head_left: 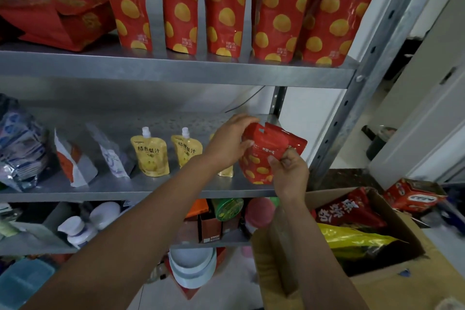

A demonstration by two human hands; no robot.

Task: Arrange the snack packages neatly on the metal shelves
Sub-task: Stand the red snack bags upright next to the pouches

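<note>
A red snack pouch with yellow dots [266, 158] stands at the right end of the middle metal shelf [141, 192]. My left hand [230, 142] grips its top left corner, thumb on the front. My right hand [289, 171] pinches its top right part, which is bent forward. On the upper shelf [176, 70] several matching red dotted pouches [221, 5] stand upright in a row. Two yellow spouted juice pouches [151, 153] stand left of my hands; a third is mostly hidden behind my left wrist.
An open cardboard box [392, 267] at the lower right holds red and yellow snack bags [349, 214]. Crumpled red bags [55, 17] lie at the upper shelf's left. White-orange and blue packs [73, 158] stand on the middle shelf's left. The lower shelves hold bottles and bowls.
</note>
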